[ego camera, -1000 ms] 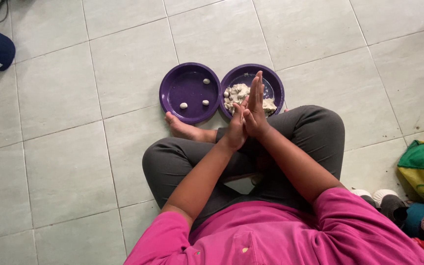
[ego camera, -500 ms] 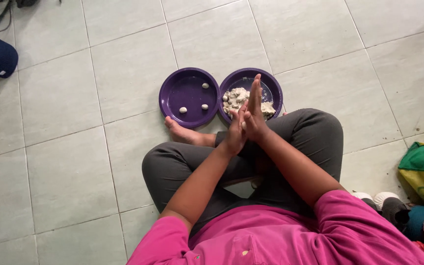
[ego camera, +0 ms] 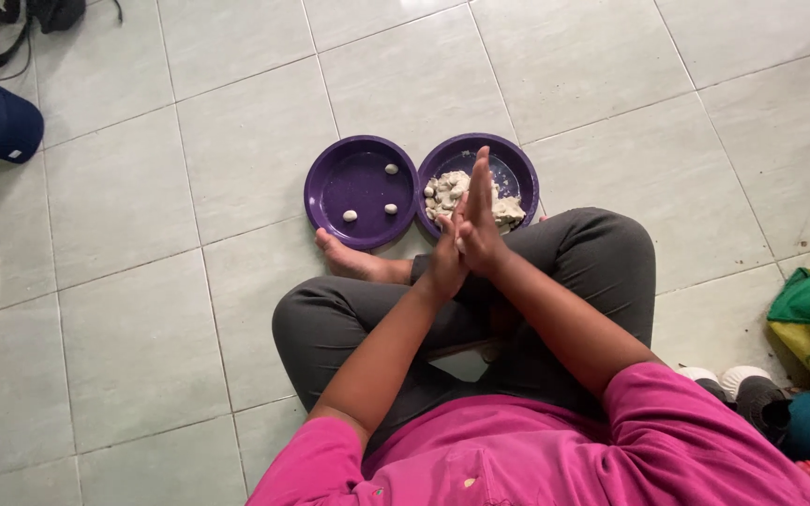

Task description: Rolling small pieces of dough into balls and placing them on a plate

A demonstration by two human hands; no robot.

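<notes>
Evidently the left hand [ego camera: 444, 260] and right hand [ego camera: 476, 225] are pressing flat, palm to palm; whether anything is lying between them cannot be told. Just beyond the fingertips, pale dough [ego camera: 452, 195] is sitting in a purple bowl [ego camera: 517, 164], likely soft, sticky and light, best pinched off in small bits.

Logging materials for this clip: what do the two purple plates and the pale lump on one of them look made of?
Left plate and right plate: likely plastic, going by the uniform purple and soft sheen. Lump: probably dough, off-white, matte and irregular. The three small balls on the left plate look the same.
</notes>
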